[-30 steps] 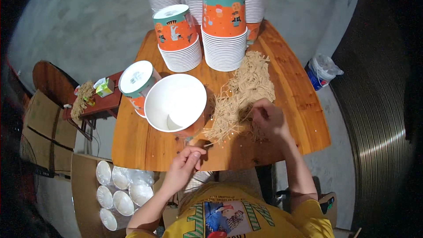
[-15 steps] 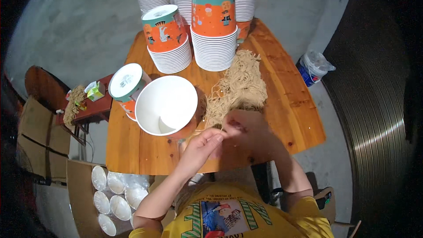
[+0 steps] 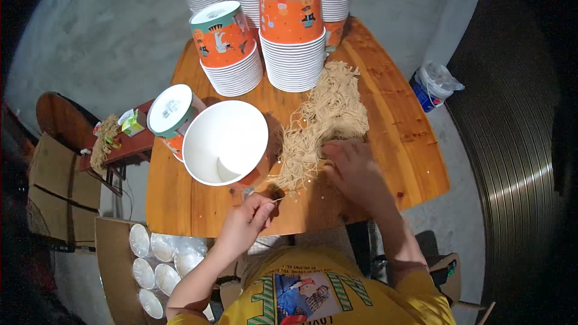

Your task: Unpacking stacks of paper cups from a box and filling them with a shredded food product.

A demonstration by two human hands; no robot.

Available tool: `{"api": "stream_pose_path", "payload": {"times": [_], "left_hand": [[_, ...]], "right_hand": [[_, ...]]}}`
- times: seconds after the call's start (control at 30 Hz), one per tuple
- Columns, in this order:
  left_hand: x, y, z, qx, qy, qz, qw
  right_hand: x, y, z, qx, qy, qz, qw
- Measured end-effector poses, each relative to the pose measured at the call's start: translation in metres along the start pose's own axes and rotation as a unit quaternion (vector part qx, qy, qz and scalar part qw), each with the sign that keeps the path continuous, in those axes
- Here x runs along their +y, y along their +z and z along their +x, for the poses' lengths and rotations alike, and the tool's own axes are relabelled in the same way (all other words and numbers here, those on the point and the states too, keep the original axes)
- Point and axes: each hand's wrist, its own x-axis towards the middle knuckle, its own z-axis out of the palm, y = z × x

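A tangled heap of thin tan string-like strands (image 3: 325, 111) lies on the wooden table (image 3: 406, 144), right of the middle. My right hand (image 3: 355, 171) is at the heap's near right side, fingers apart and touching the strands. Near the table's front edge, my left hand (image 3: 244, 222) pinches a thin tan strand (image 3: 278, 199) between thumb and forefinger. Whether that strand joins the heap, I cannot tell. Just beyond my left hand, a large white paper bucket (image 3: 226, 138) leans with its mouth toward me. Its visible inside is bare white.
Behind it stand upside-down orange-and-green paper buckets, one stack short (image 3: 226, 39), one taller (image 3: 292, 18), plus another (image 3: 171, 111) at left. White stacks rise farther back. A carton (image 3: 111, 265) of white cups sits below left, a lidded pail (image 3: 432, 87) on the right floor.
My hands have parted. The left moved left and toward me with the strand in its fingers; the right moved right, onto the heap's near side. The view shifted slightly.
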Motion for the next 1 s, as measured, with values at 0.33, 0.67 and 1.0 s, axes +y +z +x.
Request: {"api": "stream_pose_path", "payload": {"times": [0.33, 0.67, 1.0], "left_hand": [[0.052, -0.004, -0.003, 0.055, 0.264, 0.360, 0.893], [0.075, -0.023, 0.023, 0.204, 0.304, 0.391, 0.844], [0.080, -0.060, 0.017, 0.149, 0.125, 0.174, 0.965]], "right_hand": [[-0.065, 0.004, -0.002, -0.106, 0.069, 0.431, 0.893], [-0.058, -0.005, -0.002, -0.047, 0.110, 0.382, 0.916], [-0.061, 0.017, 0.013, 0.110, 0.025, 0.308, 0.945]]}}
